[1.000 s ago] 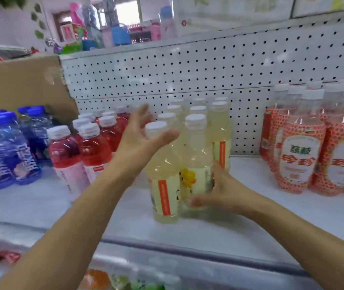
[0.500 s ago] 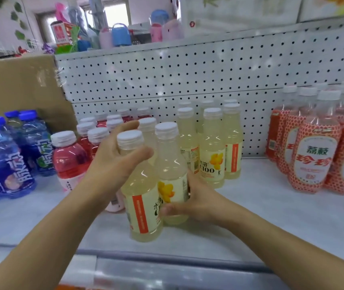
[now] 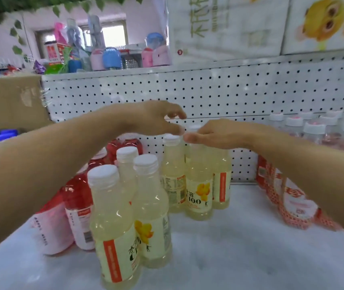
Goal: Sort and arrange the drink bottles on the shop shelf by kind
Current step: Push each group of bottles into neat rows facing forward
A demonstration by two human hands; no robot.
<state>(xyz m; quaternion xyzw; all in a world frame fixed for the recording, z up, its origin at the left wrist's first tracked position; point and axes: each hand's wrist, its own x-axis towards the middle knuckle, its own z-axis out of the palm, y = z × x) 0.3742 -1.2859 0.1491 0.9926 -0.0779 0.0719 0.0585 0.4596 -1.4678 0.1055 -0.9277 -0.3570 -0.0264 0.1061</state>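
Hands (image 3: 146, 120) two, empty, above six visible yellow bottles (image 3: 198, 191), three frontmost

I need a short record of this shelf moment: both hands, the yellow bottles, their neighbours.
left hand: above rear yellow drink bottles, fingers loosely curved, holding nothing
right hand: flat over the same caps
front yellow drink bottles: three, upright, nearer the shelf edge
left of them: red drink bottles
right side: red-patterned bottles

One close head-worn view, seemingly motion-smeared, looks forward and down over the pale speckled shelf board (image 3: 250, 248) toward the white perforated metal back panel (image 3: 208, 91).
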